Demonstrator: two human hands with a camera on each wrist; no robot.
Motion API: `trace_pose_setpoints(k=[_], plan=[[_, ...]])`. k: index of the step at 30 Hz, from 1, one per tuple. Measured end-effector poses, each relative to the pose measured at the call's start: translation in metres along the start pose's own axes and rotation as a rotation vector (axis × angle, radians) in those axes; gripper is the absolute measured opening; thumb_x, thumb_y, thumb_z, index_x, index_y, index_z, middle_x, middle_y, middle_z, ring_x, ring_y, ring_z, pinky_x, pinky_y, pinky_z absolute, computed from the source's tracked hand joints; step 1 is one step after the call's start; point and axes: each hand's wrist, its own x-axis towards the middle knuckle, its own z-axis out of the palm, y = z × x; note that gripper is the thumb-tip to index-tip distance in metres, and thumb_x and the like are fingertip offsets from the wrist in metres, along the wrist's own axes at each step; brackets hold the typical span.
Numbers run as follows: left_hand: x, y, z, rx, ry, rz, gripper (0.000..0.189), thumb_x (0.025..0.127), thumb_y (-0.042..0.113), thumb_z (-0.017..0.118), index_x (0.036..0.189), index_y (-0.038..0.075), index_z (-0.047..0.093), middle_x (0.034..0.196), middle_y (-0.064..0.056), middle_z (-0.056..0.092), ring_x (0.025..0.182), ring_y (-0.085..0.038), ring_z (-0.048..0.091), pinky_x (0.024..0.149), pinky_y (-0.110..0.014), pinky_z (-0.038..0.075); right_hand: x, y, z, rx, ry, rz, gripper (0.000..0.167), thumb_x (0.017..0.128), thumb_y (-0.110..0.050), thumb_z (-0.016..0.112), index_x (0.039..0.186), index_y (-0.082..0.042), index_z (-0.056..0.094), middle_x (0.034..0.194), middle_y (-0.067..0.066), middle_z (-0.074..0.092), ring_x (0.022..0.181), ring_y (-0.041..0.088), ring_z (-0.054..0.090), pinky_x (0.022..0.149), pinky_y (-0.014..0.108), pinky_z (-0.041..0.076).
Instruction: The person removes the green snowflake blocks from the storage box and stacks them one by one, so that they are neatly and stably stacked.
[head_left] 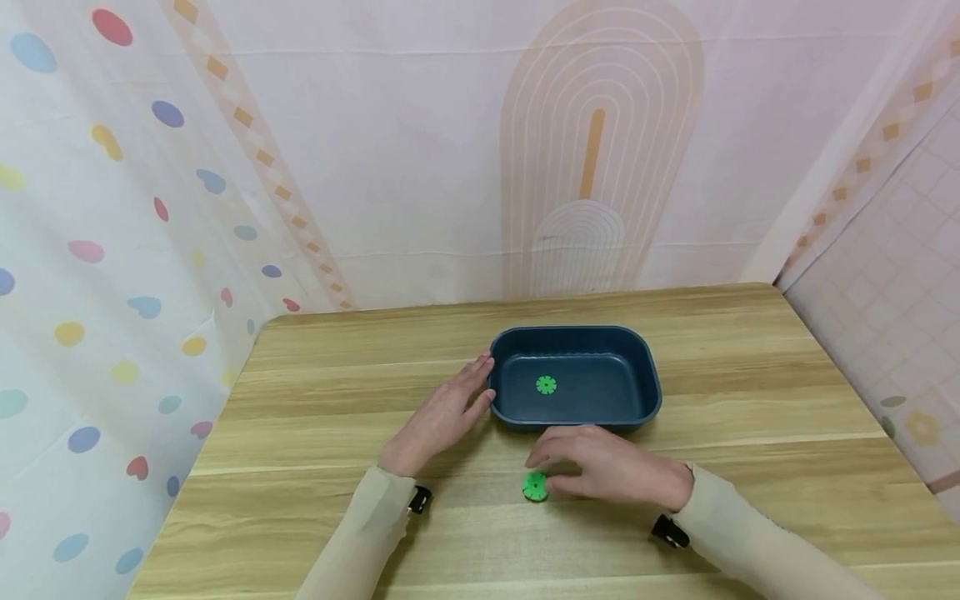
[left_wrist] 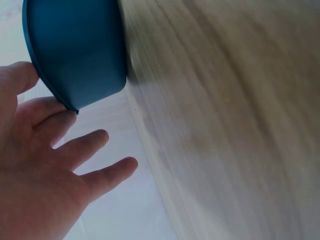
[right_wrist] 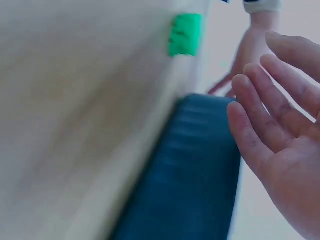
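A dark blue rectangular bin (head_left: 573, 422) stands on the table, with one green notched disc (head_left: 546, 385) lying flat on its floor. My left hand (head_left: 444, 414) rests at the bin's left end, its thumb and some fingertips at the rim (left_wrist: 46, 86) and the other fingers spread out past it. In front of the bin sits a second green piece (head_left: 535, 487), round and notched from above. From the side, in the right wrist view, this green piece (right_wrist: 185, 34) looks thick, like a short stack of discs. My right hand (head_left: 600, 464) hovers just right of it, fingers loosely bent and holding nothing.
The wooden table (head_left: 337, 433) reaches back to a patterned cloth (head_left: 420, 167) hung behind it. A dotted cloth (head_left: 97, 350) hangs along the left side. Each wrist wears a strap with a black buckle (head_left: 670, 532).
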Motion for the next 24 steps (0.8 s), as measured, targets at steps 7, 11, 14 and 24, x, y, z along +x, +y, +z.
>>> trace_pose_setpoints(k=[7, 11, 14, 24], plan=[[0.000, 0.000, 0.000, -0.002, 0.021, 0.023, 0.058, 0.112, 0.031, 0.048, 0.161, 0.004, 0.034, 0.169, -0.007, 0.027, 0.153, -0.031, 0.031, 0.122, -0.050, 0.031, -0.002, 0.000, -0.030, -0.043, 0.152, -0.089, 0.025, 0.095, -0.013, 0.078, 0.120, -0.015, 0.075, 0.119, -0.006, 0.071, 0.113, 0.011, 0.066, 0.096, 0.034, 0.057], [0.000, 0.000, 0.000, 0.002, 0.015, 0.018, 0.058, 0.112, 0.032, 0.048, 0.161, 0.005, 0.033, 0.169, -0.006, 0.026, 0.153, -0.031, 0.031, 0.122, -0.050, 0.031, 0.000, 0.004, -0.049, -0.067, 0.179, -0.077, 0.025, 0.095, -0.016, 0.077, 0.120, -0.015, 0.075, 0.120, -0.006, 0.071, 0.115, 0.013, 0.066, 0.096, 0.036, 0.057], [0.000, 0.000, 0.000, 0.003, 0.004, 0.014, 0.058, 0.112, 0.034, 0.047, 0.161, 0.006, 0.033, 0.169, -0.007, 0.026, 0.154, -0.031, 0.030, 0.122, -0.051, 0.030, 0.004, 0.008, -0.060, -0.071, 0.187, -0.051, 0.025, 0.096, -0.017, 0.077, 0.121, -0.015, 0.075, 0.120, -0.005, 0.071, 0.114, 0.014, 0.066, 0.095, 0.038, 0.057], [0.000, 0.000, 0.000, -0.001, -0.003, 0.001, 0.058, 0.112, 0.035, 0.046, 0.162, 0.008, 0.033, 0.169, -0.007, 0.026, 0.153, -0.033, 0.030, 0.122, -0.054, 0.030, 0.028, 0.026, -0.094, -0.083, 0.144, 0.027, 0.028, 0.094, -0.014, 0.078, 0.122, -0.012, 0.074, 0.121, 0.000, 0.071, 0.110, 0.019, 0.067, 0.093, 0.046, 0.057]])
